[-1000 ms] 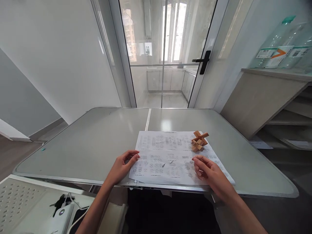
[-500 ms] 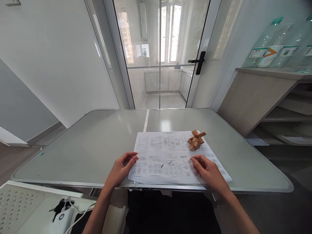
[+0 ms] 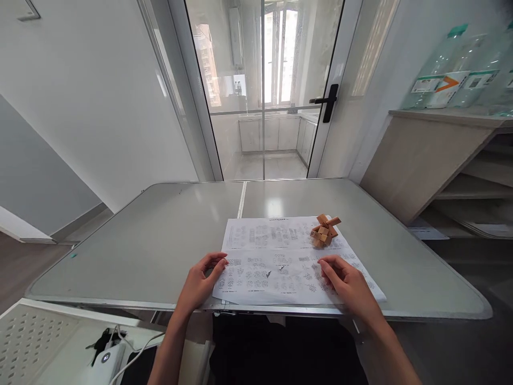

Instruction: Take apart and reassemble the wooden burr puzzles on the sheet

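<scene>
A printed sheet of diagrams (image 3: 280, 251) lies on the grey folding table (image 3: 160, 240) in front of me. A small wooden interlocking puzzle (image 3: 324, 230) stands on the sheet's far right corner. My left hand (image 3: 200, 283) rests at the sheet's left edge, fingers loosely curled, thumb and fingertips on the paper. My right hand (image 3: 348, 283) lies on the sheet's right part, fingers bent and relaxed, a short way in front of the puzzle. Neither hand holds anything.
A glass door with a black handle (image 3: 326, 100) stands behind the table. A wooden shelf unit (image 3: 441, 160) with plastic bottles (image 3: 452, 75) on top is at the right. A white device with a cable (image 3: 106, 361) lies on a perforated surface at lower left.
Only the camera has shifted slightly. Both hands stay on the sheet and the puzzle has not moved.
</scene>
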`<move>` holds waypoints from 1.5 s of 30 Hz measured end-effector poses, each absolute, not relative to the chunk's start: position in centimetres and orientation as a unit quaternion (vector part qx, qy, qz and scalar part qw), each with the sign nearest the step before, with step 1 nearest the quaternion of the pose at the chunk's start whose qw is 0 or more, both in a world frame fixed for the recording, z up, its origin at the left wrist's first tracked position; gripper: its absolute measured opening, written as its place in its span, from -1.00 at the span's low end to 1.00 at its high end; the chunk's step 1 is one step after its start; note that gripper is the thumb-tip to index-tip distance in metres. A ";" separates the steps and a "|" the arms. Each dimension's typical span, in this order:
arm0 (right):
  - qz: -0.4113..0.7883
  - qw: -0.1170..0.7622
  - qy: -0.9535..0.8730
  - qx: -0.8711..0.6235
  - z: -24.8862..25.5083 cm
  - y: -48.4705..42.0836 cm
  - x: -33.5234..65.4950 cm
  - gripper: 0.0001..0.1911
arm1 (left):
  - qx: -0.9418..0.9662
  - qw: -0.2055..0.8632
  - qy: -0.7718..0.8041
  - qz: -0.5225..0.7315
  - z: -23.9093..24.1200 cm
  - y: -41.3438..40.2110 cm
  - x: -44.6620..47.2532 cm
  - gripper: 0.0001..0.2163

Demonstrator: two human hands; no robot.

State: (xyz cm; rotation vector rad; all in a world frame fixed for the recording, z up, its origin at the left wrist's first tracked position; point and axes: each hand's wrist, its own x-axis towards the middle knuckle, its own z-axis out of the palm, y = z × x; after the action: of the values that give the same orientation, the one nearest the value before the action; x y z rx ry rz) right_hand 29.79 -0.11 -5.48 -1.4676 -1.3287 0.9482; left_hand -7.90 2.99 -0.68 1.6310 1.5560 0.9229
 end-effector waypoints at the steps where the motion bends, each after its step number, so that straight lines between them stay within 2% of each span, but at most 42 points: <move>1: 0.384 0.455 -0.539 -0.596 -5.5 -0.1 29.8 -0.45 | 0.629 0.345 0.599 0.356 -0.6 2.9 -7.8 -0.53; 26: 0.375 0.459 -0.532 -0.604 -4.8 -0.4 29.5 -0.40 | 0.634 0.326 0.605 0.355 0.0 2.6 -7.5 -0.54; 45: 0.376 0.457 -0.538 -0.601 -5.5 -0.3 29.8 -0.45 | 0.632 0.331 0.604 0.355 0.0 2.5 -7.6 -0.56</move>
State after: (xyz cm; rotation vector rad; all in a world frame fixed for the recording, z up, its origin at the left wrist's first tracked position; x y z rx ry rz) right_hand 29.76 -0.30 -5.50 -1.4808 -1.3260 0.9259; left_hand -7.62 2.55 -0.04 1.6518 1.5782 0.9287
